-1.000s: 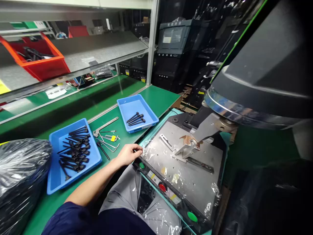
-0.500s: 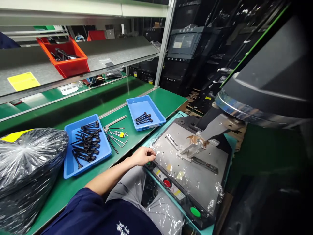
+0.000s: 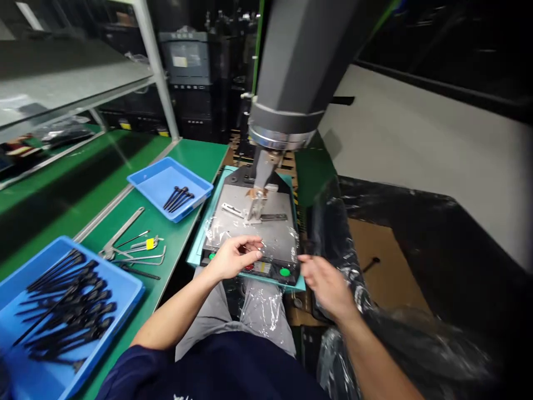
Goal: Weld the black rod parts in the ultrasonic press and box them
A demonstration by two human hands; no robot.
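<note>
Looks like getting ready at the metal plate [image 3: 278, 234] in the middle of the frame, with left hand [image 3: 237, 257] loosely curled, nothing seen inside, right hand [image 3: 328, 284] too blurry to tell if gripping anything, so likely needs slow, careful reaching next.

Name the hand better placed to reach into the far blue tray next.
Likely the left hand: it is nearer the far blue tray. The right hand is across by the metal plate's right front corner.
</note>
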